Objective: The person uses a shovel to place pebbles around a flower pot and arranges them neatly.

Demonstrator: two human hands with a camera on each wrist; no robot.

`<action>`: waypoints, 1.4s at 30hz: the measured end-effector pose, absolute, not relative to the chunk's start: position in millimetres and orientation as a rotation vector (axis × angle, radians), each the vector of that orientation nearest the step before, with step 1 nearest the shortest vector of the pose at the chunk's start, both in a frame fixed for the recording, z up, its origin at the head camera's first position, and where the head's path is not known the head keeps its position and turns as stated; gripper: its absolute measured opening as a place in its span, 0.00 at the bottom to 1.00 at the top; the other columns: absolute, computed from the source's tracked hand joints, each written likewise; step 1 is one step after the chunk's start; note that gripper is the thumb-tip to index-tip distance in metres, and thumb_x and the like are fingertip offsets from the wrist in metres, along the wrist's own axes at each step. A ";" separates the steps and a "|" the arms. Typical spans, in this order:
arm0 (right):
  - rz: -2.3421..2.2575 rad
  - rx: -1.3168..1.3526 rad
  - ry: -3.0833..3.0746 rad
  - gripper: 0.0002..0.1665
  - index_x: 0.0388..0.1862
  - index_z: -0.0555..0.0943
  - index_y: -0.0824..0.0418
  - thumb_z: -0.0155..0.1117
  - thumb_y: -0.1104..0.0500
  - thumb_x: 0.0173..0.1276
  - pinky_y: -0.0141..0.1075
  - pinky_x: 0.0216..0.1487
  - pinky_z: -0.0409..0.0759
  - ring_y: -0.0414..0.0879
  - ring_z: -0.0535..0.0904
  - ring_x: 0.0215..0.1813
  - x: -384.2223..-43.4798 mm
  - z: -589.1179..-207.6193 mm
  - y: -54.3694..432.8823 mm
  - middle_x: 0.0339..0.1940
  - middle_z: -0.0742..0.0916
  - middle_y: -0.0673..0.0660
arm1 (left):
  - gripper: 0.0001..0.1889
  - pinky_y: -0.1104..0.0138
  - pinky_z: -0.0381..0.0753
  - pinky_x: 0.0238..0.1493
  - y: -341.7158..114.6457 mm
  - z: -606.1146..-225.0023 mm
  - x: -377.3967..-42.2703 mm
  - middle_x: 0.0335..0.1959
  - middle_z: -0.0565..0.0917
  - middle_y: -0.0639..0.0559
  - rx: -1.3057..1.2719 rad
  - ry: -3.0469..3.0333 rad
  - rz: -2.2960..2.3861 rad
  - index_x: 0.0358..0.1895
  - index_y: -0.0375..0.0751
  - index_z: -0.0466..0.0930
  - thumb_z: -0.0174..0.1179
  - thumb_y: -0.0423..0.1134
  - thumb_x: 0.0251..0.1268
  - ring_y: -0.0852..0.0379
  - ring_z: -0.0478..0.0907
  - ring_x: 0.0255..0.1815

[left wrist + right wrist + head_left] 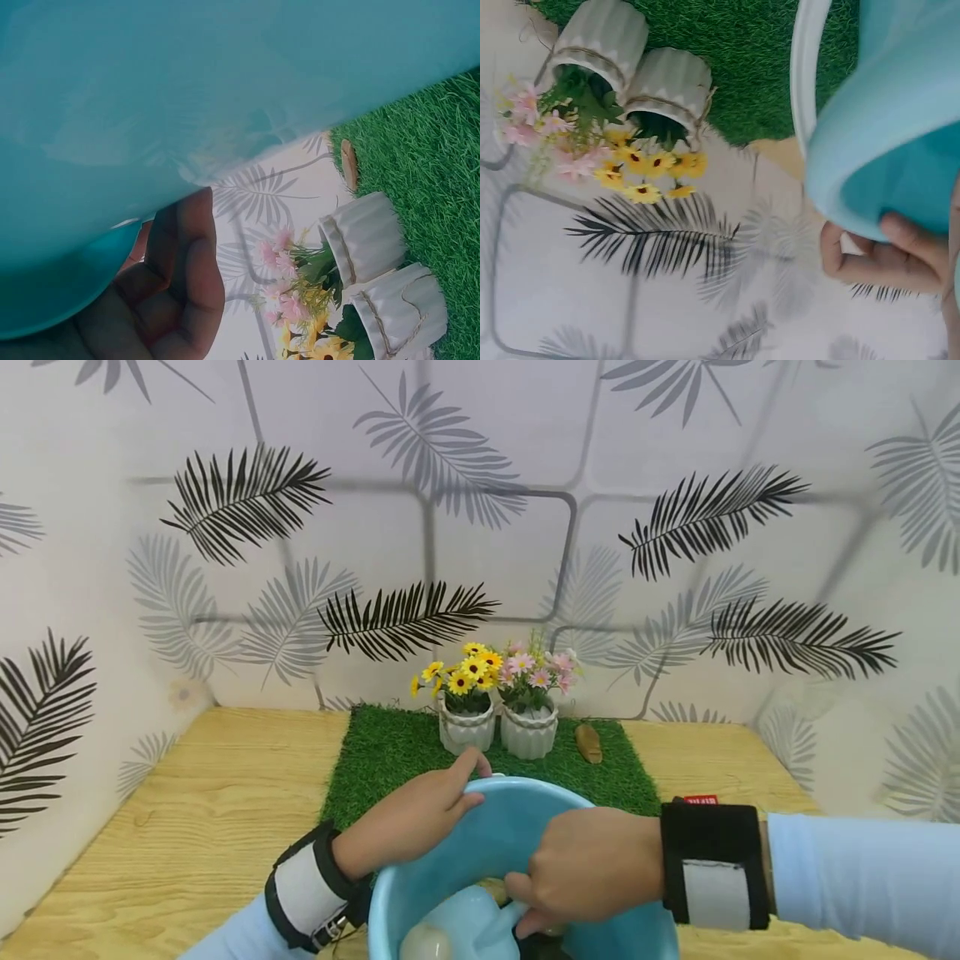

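A light blue bucket [517,793] stands at the front, partly cut off by the head view's lower edge. My left hand [412,818] grips its far-left rim, thumb on the inner side and fingers outside; the left wrist view shows those fingers [191,277] curled against the wall. Inside the bucket, my right hand [592,864] has its fingers curled around the handle of a light blue scoop-like thing [468,922], whose exact kind is unclear. A pale rounded thing [426,943] lies by it. Something dark below my right hand is mostly hidden.
Behind the bucket lies a green artificial grass mat [390,752] on a wooden table [187,827]. On it stand two white pots, one with yellow flowers [467,727], one with pink flowers [529,731], beside a brown leaf-like piece [588,742]. A red label [701,799] shows behind my right wrist.
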State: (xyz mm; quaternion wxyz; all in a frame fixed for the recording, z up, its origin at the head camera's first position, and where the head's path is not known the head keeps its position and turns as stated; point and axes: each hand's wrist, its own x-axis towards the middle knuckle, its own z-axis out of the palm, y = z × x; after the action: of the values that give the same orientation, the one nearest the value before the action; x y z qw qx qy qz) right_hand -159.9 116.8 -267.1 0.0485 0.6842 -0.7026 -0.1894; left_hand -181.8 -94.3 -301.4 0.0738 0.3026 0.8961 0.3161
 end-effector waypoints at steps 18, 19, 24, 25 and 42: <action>-0.096 1.924 -2.062 0.20 0.24 0.63 0.51 0.48 0.44 0.73 0.22 0.21 0.40 0.30 0.46 0.15 -162.8 -270.6 142.4 0.12 0.60 0.42 | 0.09 0.66 0.73 0.34 -94.4 -303.4 -182.6 0.37 0.80 0.51 0.923 2.700 0.948 0.53 0.48 0.59 0.43 0.40 0.75 0.59 0.79 0.35; -0.076 1.914 -2.080 0.20 0.24 0.63 0.51 0.47 0.44 0.73 0.22 0.21 0.40 0.30 0.46 0.15 -162.6 -267.5 144.4 0.13 0.60 0.42 | 0.09 0.66 0.73 0.35 -94.6 -303.3 -182.6 0.37 0.80 0.51 0.929 2.700 0.949 0.53 0.48 0.59 0.43 0.40 0.75 0.59 0.79 0.35; -0.072 1.795 -2.146 0.20 0.24 0.62 0.51 0.44 0.43 0.74 0.21 0.20 0.41 0.29 0.46 0.15 -166.8 -247.9 158.7 0.15 0.57 0.41 | 0.11 0.65 0.73 0.39 -96.7 -303.0 -182.3 0.37 0.79 0.52 0.990 2.681 0.982 0.54 0.47 0.59 0.45 0.40 0.74 0.59 0.77 0.36; -0.072 1.767 -2.174 0.20 0.25 0.62 0.51 0.44 0.43 0.74 0.21 0.20 0.41 0.29 0.46 0.16 -169.0 -244.0 162.6 0.15 0.56 0.41 | 0.11 0.65 0.73 0.40 -96.9 -303.1 -182.2 0.38 0.79 0.52 1.003 2.683 0.985 0.54 0.47 0.60 0.46 0.40 0.74 0.60 0.77 0.37; -0.144 1.072 -2.632 0.20 0.21 0.62 0.49 0.54 0.47 0.71 0.25 0.20 0.51 0.30 0.51 0.16 -232.3 -273.0 261.9 0.14 0.57 0.40 | 0.09 0.64 0.71 0.32 -95.1 -302.1 -183.1 0.33 0.78 0.49 0.891 2.677 0.960 0.53 0.47 0.59 0.43 0.39 0.76 0.57 0.76 0.30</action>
State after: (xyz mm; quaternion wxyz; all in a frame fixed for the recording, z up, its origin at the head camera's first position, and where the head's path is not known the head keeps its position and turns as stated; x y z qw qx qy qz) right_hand -232.3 261.9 -273.0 0.1474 0.3725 -0.9149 -0.0500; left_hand -183.1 -95.1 -302.1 0.0805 0.2979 0.8954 0.3209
